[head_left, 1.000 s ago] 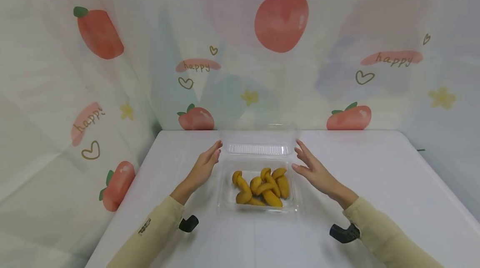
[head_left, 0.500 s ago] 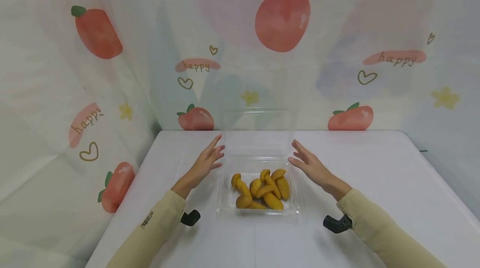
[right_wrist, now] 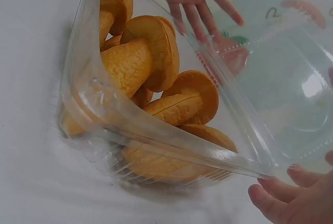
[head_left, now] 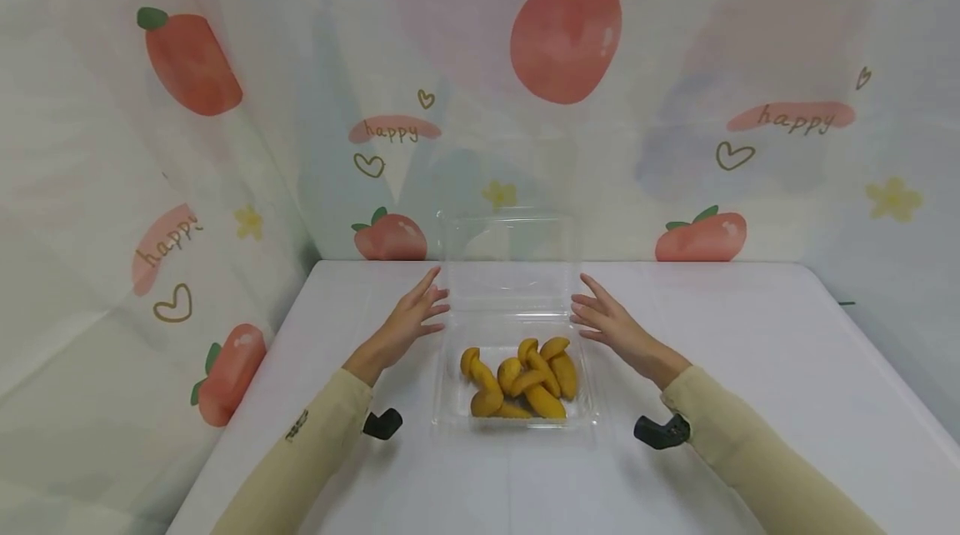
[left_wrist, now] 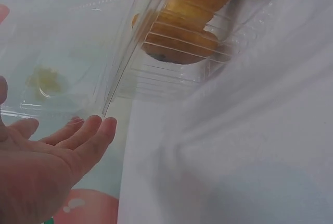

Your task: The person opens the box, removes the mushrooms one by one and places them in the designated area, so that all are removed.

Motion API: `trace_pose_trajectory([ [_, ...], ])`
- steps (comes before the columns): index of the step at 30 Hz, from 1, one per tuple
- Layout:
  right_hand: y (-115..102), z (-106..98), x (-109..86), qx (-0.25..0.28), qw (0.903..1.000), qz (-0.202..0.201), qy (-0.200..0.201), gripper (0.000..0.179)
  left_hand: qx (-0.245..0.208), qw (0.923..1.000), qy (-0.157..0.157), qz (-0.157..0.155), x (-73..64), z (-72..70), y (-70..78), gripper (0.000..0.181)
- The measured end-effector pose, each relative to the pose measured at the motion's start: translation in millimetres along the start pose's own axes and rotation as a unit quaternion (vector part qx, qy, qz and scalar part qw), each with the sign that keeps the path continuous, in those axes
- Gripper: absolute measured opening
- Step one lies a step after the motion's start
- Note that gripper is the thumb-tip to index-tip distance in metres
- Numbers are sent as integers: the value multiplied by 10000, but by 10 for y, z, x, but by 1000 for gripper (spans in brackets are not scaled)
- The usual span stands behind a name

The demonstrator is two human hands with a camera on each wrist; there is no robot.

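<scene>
A clear plastic clamshell box point(head_left: 517, 423) sits on the table with several yellow-brown mushrooms point(head_left: 545, 403) inside. Its transparent lid point(head_left: 513, 256) stands raised at the back, overlapping the wall behind. My left hand point(head_left: 405, 322) is at the box's left side near the hinge, fingers extended; in the left wrist view its fingertips point(left_wrist: 108, 125) come right at the plastic edge. On the other side my right hand point(head_left: 622, 331) mirrors it, fingers spread toward the hinge. The right wrist view shows its fingertips point(right_wrist: 260, 193) by the rim's back corner. Neither hand grips anything.
A white cloth covers the table point(head_left: 720, 352), whose back edge meets a printed fabric backdrop point(head_left: 465, 60). More of this fabric hangs along the left side. A black wrist attachment point(head_left: 662, 432) juts inward from the right sleeve, and another point(head_left: 383, 424) from the left.
The lid has swung up and now reaches higher against the backdrop. My right hand has shifted left, closer to the box, while the left fingers have spread. The mushrooms keep their arrangement.
</scene>
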State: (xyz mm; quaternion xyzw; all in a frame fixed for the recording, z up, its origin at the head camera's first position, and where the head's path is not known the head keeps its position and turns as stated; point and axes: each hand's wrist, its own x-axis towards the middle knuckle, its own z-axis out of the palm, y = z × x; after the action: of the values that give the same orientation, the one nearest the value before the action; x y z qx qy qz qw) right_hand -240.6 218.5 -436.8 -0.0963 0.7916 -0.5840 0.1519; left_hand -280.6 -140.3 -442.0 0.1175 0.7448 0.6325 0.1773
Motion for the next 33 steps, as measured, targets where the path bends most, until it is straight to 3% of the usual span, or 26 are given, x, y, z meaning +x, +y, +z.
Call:
trace_pose_trajectory([
  [10,27,20,127,-100,9999,134,38,86,26,9993,67,-364,114,15,2,62],
  [33,43,-5,135,-173,9995,266,82,78,-514,9961,54,-712,230,48,-11,68],
])
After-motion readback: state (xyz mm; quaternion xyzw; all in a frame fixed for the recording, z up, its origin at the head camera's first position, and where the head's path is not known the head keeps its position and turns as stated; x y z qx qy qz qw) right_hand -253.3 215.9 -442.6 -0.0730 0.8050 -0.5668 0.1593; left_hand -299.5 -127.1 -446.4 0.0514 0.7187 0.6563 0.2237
